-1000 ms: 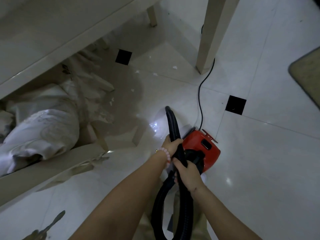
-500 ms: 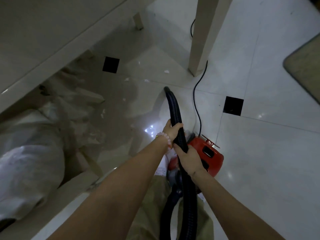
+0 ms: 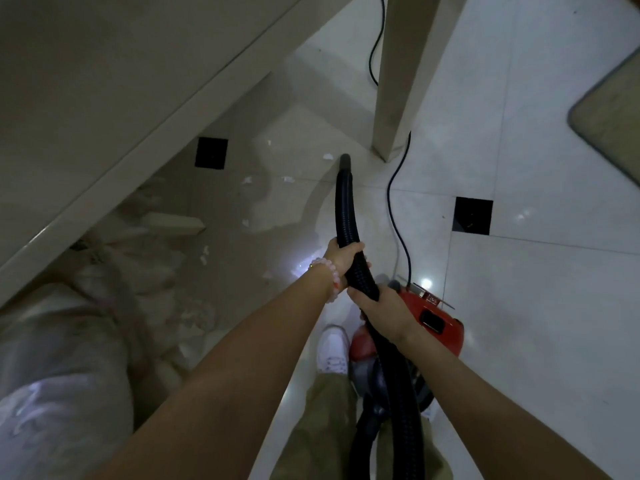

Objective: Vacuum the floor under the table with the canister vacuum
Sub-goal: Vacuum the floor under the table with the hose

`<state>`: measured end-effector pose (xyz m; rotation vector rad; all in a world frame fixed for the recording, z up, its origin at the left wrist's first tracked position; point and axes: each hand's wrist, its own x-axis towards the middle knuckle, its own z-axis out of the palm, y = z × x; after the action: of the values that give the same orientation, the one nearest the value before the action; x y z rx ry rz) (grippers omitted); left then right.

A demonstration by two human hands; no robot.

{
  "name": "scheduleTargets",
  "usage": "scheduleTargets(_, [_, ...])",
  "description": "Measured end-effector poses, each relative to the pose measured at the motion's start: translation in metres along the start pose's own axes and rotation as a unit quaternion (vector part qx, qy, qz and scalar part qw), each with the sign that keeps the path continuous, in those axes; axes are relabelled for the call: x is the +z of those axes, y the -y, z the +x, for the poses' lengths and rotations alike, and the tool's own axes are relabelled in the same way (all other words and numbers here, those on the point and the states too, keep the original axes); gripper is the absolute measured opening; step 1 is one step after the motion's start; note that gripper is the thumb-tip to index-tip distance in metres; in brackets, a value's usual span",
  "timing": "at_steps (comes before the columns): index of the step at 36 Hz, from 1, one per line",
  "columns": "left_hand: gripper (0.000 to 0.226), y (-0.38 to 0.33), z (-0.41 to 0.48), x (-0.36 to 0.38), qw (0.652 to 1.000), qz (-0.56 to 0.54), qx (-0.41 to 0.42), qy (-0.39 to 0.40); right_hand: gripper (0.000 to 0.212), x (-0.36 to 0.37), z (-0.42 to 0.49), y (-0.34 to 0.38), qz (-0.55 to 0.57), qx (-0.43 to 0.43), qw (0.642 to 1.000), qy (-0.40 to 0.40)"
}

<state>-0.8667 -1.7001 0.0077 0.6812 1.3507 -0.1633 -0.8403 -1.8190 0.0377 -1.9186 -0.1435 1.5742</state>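
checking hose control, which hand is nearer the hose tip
Left. The left hand grips the black hose closer to its tip; the right hand grips lower, by the red canister.

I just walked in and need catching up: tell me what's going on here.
A person grips the black hose with both hands, the left hand ahead of the right hand. The red canister sits on the floor beside their feet. The hose's open end is low by the table leg, close to white scraps lying under the table.
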Motion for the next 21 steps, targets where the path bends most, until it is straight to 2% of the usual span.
scheduleTargets(4, [0.045,0.008,0.002,-0.004,1.0,-0.018,-0.004,-0.01,0.028,-0.002,0.001,-0.001,-0.017,0.005,1.0,0.015])
scheduleTargets(21, [0.044,0.013,-0.003,-0.009,0.998,-0.048,0.011,-0.045,0.029,-0.002,0.002,0.001,-0.014,0.006,0.999,0.05])
